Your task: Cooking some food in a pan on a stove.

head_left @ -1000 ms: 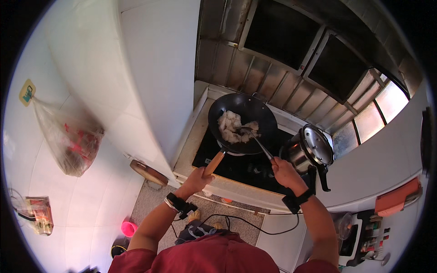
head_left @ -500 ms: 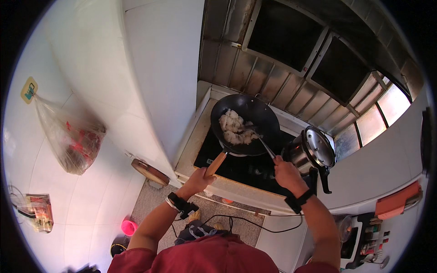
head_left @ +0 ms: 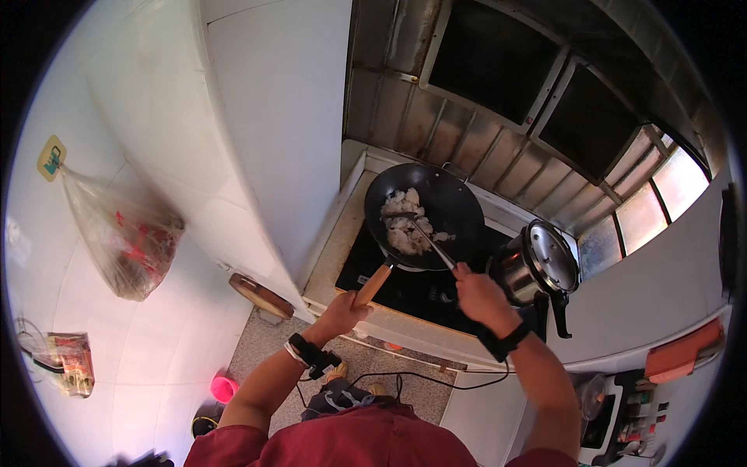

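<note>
A black wok (head_left: 455,206) sits on the dark cooktop (head_left: 362,261), tilted a little toward its left side. My left hand (head_left: 341,315) is wrapped around its wooden handle (head_left: 377,283). White, lumpy food (head_left: 406,237), perhaps rice, lies in clumps over the left half of the wok. My right hand (head_left: 484,298) grips the shaft of a metal spatula (head_left: 438,251). Its blade rests among the clumps, partly hidden by them.
Right of the wok stands a steel pressure cooker (head_left: 520,268) with a black handle. Behind are metal-clad wall panels and a range hood (head_left: 498,58). A plastic bag (head_left: 128,241) hangs on the left wall. A black cable (head_left: 436,393) runs across below my arms.
The spatula has moved left, its blade now farther into the clumps, and my right hand has shifted slightly left with it. The food is more spread out. My left hand stays on the handle.
</note>
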Demonstrator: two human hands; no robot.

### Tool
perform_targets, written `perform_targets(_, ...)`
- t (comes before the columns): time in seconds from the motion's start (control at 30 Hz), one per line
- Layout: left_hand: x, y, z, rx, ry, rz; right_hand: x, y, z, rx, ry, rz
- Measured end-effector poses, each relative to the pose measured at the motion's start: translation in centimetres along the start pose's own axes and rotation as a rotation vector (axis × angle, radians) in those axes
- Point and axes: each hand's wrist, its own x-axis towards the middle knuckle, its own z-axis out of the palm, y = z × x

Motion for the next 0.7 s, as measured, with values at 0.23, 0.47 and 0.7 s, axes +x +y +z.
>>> perform_targets(0.23,-0.4,0.3,-0.1,-0.028,0.012,-0.011,0.8,-1.2,-7.0,0.288,-0.173,0.223)
perform_targets(0.47,-0.2,-0.7,-0.3,0.000,0.034,-0.009,2.2,1.4,-4.0,-0.082,0.078,0.073)
perform_targets(0.7,-0.4,1.0,-0.2,0.031,-0.007,-0.042,3.3,1.8,-1.6,0.383,-0.090,0.256)
